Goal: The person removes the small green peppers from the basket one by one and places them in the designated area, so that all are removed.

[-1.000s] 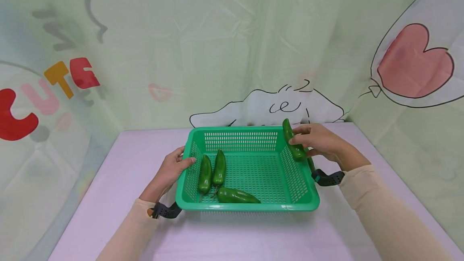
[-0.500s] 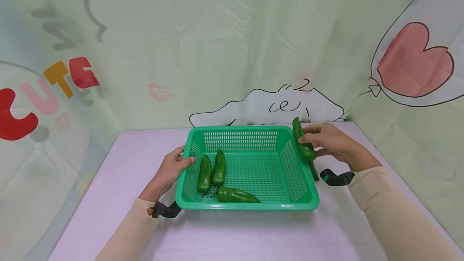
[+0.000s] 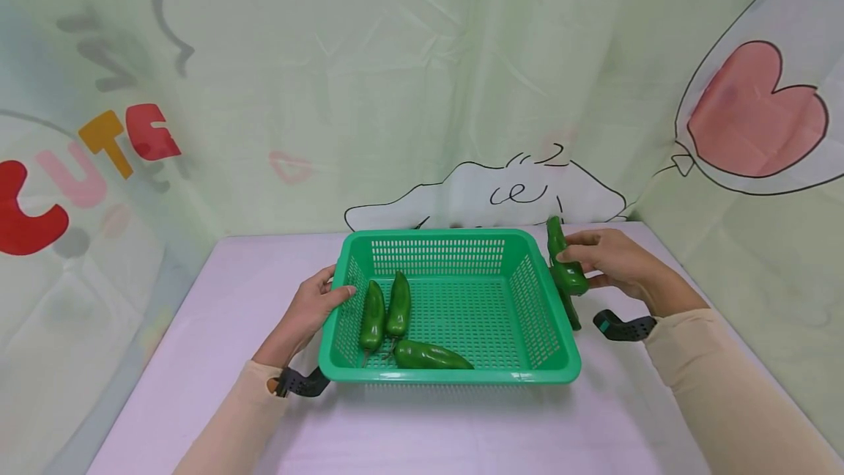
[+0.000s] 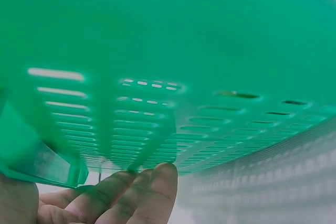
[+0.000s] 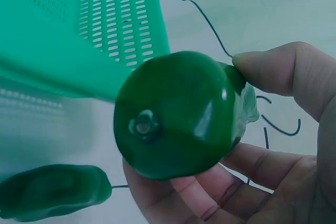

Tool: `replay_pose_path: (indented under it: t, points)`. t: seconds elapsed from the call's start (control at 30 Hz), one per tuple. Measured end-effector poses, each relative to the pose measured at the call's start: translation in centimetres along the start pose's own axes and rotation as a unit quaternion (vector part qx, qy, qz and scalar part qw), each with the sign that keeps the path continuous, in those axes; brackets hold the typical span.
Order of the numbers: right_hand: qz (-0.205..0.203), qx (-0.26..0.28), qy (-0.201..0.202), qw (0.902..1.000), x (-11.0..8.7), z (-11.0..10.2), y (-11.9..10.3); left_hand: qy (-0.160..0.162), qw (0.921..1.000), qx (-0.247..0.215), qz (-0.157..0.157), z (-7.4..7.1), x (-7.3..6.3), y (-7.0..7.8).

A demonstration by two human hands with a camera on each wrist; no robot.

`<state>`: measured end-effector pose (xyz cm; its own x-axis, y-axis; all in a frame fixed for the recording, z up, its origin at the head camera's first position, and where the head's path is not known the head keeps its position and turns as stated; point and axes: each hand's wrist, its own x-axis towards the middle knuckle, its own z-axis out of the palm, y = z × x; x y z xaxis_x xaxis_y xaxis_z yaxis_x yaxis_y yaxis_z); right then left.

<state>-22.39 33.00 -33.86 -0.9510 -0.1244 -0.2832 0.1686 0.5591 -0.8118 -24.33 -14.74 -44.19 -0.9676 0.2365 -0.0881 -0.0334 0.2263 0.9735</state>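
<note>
A green plastic basket (image 3: 455,376) with slotted walls occupies the middle of the head view. My left hand (image 3: 313,306) grips its left rim, thumb on top and fingers (image 4: 152,195) beneath. Just beyond the right rim, my right hand (image 3: 613,259) pinches a green pepper (image 3: 568,270) between thumb and fingers. The right wrist view shows that pepper's rounded stem end facing the camera. Inside the basket lie three more green peppers: two side by side (image 3: 373,317) at the left and one crosswise (image 3: 431,355) near the front wall.
Another green pepper (image 5: 52,191) lies on the table outside the basket's right wall, partly hidden by the rim and the held pepper in the head view. A pale lilac cloth (image 3: 501,438) covers the table. Printed curtains (image 3: 409,94) hang behind and at both sides.
My right hand has carried its pepper rightward, from over the basket's right rim to outside it. The pepper on the table beside the basket shows more. My left hand stays on the rim.
</note>
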Motion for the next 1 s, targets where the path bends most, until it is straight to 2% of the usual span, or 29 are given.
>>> replay_pose_path:
  t: [0.23, 0.77, 1.0]
  points:
    - [0.023, 0.000, 0.005, 0.9997, 0.4, -0.3, 1.2, 0.005, 1.0000, 0.006, -0.002, 0.0, 0.0, 0.0]
    - [0.041, 0.009, 0.012, 0.9990, 0.8, -0.8, 3.8, -0.003, 0.9999, -0.011, 0.000, 0.1, -0.1, 0.1]
    - [0.069, -0.004, 0.021, 0.9974, 1.0, -0.9, 5.0, 0.000, 1.0000, -0.007, -0.001, 0.2, -0.1, 0.2]
